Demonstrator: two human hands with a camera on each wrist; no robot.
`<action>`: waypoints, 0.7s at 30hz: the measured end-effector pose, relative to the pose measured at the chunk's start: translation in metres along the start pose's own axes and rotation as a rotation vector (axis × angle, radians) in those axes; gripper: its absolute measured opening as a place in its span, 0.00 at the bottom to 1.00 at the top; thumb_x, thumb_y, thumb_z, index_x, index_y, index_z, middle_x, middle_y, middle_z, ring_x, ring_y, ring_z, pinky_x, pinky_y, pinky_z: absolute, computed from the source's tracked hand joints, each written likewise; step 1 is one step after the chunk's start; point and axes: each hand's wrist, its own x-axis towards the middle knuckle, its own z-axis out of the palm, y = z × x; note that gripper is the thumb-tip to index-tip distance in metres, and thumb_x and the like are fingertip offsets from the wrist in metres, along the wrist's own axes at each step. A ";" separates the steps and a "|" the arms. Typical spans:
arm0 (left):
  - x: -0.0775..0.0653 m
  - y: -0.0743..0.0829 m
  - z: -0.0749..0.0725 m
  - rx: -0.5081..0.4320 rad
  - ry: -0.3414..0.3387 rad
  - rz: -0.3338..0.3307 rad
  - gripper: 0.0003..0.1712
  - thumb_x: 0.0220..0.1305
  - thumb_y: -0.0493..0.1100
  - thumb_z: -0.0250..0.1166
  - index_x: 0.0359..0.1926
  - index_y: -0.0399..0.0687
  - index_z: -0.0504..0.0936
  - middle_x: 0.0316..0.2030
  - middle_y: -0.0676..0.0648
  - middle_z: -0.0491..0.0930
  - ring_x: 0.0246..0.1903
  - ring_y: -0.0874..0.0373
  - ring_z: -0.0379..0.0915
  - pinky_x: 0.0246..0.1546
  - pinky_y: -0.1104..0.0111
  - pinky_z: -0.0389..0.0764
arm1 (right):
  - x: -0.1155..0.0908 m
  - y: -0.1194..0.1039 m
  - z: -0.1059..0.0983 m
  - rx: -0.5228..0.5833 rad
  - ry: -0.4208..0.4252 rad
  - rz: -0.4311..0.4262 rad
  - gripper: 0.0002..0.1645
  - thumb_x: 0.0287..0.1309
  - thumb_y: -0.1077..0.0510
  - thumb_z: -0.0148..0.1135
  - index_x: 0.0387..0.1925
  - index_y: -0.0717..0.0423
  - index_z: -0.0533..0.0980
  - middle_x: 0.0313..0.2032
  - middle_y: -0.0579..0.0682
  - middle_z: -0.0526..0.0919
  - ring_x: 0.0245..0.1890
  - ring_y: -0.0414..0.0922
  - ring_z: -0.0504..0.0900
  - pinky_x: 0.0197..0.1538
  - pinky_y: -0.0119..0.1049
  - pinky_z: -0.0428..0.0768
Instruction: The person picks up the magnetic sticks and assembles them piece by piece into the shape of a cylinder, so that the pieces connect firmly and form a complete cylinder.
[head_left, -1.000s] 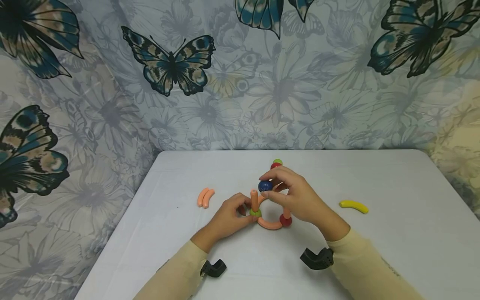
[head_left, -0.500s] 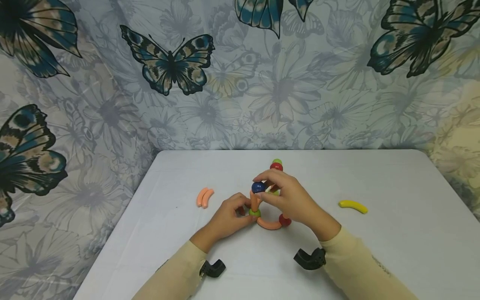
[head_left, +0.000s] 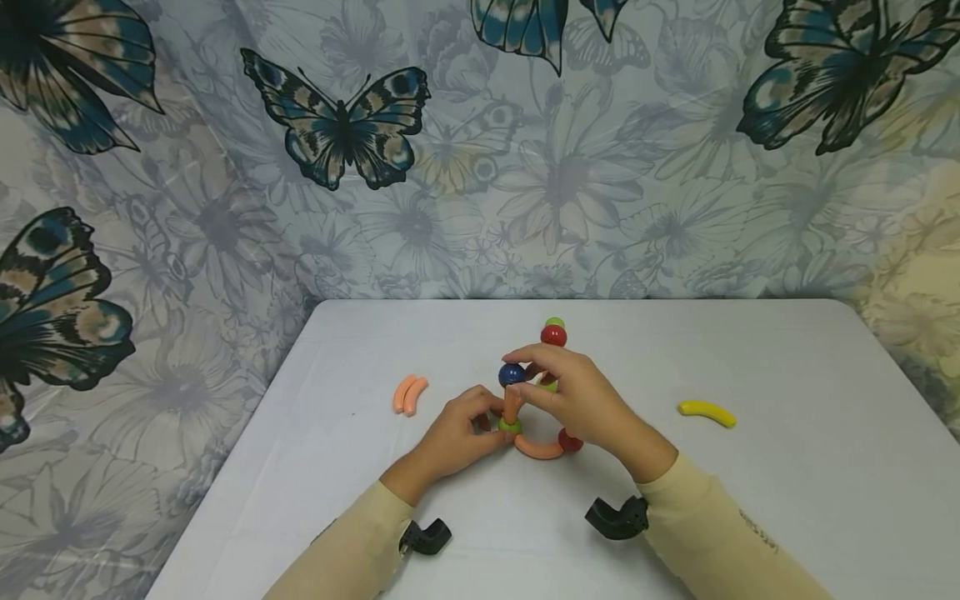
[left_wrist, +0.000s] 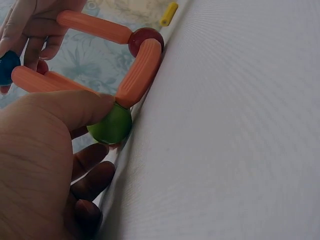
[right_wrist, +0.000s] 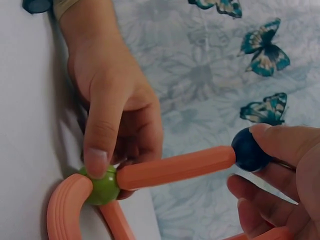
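Observation:
In the head view, my left hand (head_left: 459,432) is low at the near left of a ring of orange rods and coloured balls. Its thumb and fingers pinch a green ball (left_wrist: 111,125) at table level. An orange rod (right_wrist: 175,169) stands up from that ball. My right hand (head_left: 583,392) holds a blue ball (head_left: 512,375) between thumb and fingers, and the ball touches the rod's upper end. A curved orange rod (head_left: 538,449) links the green ball to a red ball (head_left: 570,440). My right hand hides much of the ring's far side.
Two short curved orange rods (head_left: 410,395) lie side by side on the white table (head_left: 787,500) to the left. Off to the right is a yellow curved rod (head_left: 707,413). Behind my right hand appear another red ball (head_left: 553,335) and a green ball (head_left: 555,322).
My right hand has moved left with the blue ball, from beside the upright rod onto its top end. My left hand has stayed on the green ball.

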 end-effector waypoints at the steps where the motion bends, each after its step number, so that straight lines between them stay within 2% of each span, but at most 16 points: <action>1: 0.000 0.001 0.000 0.003 -0.002 -0.003 0.14 0.67 0.40 0.79 0.52 0.55 0.90 0.44 0.56 0.81 0.40 0.55 0.78 0.43 0.63 0.81 | 0.000 0.000 0.000 -0.002 0.000 -0.004 0.23 0.68 0.65 0.76 0.62 0.56 0.84 0.56 0.46 0.88 0.50 0.46 0.86 0.50 0.45 0.87; 11: 0.001 0.002 0.000 0.009 -0.003 -0.008 0.14 0.67 0.40 0.79 0.52 0.55 0.90 0.44 0.56 0.81 0.40 0.54 0.79 0.43 0.63 0.81 | 0.000 0.001 0.000 0.007 -0.012 0.011 0.23 0.68 0.65 0.76 0.63 0.55 0.84 0.56 0.46 0.88 0.50 0.46 0.87 0.50 0.45 0.87; 21: 0.001 -0.001 0.001 0.010 0.005 -0.003 0.14 0.67 0.39 0.79 0.51 0.55 0.90 0.43 0.56 0.81 0.40 0.55 0.78 0.42 0.64 0.81 | -0.001 0.003 -0.002 -0.001 -0.055 0.054 0.25 0.70 0.61 0.75 0.66 0.53 0.83 0.56 0.48 0.89 0.41 0.46 0.88 0.45 0.44 0.87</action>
